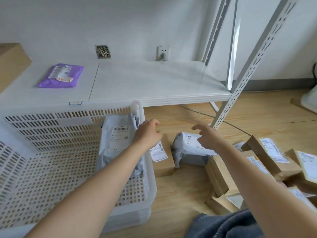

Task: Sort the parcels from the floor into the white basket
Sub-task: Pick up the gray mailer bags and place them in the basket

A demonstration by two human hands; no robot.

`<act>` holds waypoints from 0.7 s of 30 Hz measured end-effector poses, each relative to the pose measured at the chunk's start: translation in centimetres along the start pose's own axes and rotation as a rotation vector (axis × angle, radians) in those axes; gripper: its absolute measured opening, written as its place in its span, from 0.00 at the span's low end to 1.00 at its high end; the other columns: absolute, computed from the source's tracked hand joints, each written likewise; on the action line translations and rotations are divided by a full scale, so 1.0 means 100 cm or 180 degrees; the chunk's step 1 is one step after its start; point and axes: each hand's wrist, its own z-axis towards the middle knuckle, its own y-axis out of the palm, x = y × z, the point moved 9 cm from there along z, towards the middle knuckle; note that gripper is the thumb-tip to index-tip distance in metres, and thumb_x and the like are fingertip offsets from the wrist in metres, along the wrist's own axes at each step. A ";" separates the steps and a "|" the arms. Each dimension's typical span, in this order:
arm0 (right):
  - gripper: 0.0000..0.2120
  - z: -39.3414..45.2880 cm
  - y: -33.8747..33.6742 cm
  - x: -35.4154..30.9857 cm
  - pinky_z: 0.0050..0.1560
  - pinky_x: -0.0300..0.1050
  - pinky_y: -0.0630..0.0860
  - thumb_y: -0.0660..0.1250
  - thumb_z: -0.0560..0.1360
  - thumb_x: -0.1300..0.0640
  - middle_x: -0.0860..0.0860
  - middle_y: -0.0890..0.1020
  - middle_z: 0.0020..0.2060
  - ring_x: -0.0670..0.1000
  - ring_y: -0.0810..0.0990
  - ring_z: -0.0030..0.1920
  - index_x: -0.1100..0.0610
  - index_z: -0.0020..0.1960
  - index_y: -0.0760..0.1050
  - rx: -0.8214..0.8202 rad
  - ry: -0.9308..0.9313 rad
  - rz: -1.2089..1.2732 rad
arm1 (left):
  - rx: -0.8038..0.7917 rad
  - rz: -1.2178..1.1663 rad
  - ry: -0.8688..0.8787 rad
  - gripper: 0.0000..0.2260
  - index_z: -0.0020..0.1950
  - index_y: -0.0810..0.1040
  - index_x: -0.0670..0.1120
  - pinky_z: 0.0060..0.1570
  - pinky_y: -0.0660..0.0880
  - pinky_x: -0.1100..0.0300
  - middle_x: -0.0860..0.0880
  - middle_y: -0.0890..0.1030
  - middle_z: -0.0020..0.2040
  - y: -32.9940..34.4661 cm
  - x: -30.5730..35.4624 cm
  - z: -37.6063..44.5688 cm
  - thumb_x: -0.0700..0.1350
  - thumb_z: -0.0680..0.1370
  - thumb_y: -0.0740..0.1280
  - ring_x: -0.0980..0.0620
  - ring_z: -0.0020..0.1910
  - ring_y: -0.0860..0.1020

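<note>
The white perforated basket stands on the floor at the left. A grey plastic mailer leans inside it against the right wall. My left hand hovers over the basket's right rim, fingers loosely curled, holding nothing. My right hand hangs with spread fingers just above a grey bagged parcel on the floor. A small brown box with a label stands between the basket and that parcel. Several labelled cardboard parcels lie in a heap at the right.
A low white shelf board runs behind the basket, with a purple mailer on it and a brown carton at its left end. Slotted metal uprights rise at the right. A cable crosses the wooden floor. My jeans-clad knee is at the bottom.
</note>
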 end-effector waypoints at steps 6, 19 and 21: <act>0.24 0.017 0.005 0.055 0.41 0.47 0.74 0.55 0.75 0.67 0.59 0.78 0.55 0.57 0.77 0.47 0.52 0.68 0.66 0.0028 0.0330 0.0049 | -0.0318 0.0159 -0.0037 0.18 0.66 0.70 0.48 0.58 0.72 0.54 0.47 0.71 0.65 0.046 0.019 0.023 0.43 0.76 0.61 0.46 0.62 0.72; 0.26 0.073 0.127 0.131 0.60 0.55 0.74 0.54 0.77 0.57 0.57 0.68 0.68 0.59 0.71 0.61 0.50 0.74 0.54 -0.0428 0.1346 0.1429 | -0.1191 0.0616 -0.0316 0.19 0.66 0.68 0.49 0.46 0.69 0.58 0.47 0.71 0.62 0.156 0.002 0.093 0.43 0.75 0.60 0.47 0.56 0.72; 0.26 0.077 0.144 0.137 0.58 0.56 0.75 0.54 0.78 0.56 0.55 0.69 0.63 0.56 0.71 0.55 0.47 0.74 0.53 -0.0441 0.1631 0.1939 | -0.1254 0.0613 -0.0351 0.18 0.65 0.69 0.48 0.45 0.68 0.58 0.46 0.72 0.60 0.166 -0.002 0.102 0.42 0.75 0.60 0.48 0.52 0.71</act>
